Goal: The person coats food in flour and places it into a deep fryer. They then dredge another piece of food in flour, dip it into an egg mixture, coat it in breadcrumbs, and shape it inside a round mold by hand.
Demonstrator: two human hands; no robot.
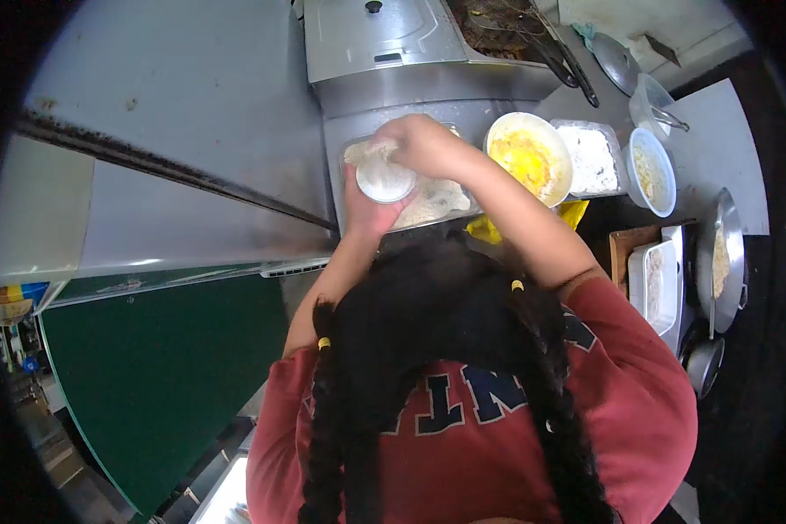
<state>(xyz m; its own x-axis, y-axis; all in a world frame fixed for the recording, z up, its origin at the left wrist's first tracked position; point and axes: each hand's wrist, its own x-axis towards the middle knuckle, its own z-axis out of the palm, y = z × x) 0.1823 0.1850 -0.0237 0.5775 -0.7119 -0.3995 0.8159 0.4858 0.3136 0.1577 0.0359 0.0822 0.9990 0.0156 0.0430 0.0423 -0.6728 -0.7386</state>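
My left hand (368,208) is wrapped round a small white round cup (387,182), held over a metal tray (476,210). Pale crumbs (432,203) lie in the tray, some around a flat coated piece. Just above the cup, my right hand (417,144) is closed with its fingers bent down. By its fingertips, at the cup's far rim, is a pale crumbly mass (367,153); it is blurred, and I cannot tell whether the fingers grip it.
Right of the tray stand a bowl of yellow egg mixture (528,157), a container of white powder (592,157) and a blue-rimmed bowl (651,172). A metal-lidded fryer (384,39) is behind. A large pan (722,262) and white tray (653,288) sit farther right.
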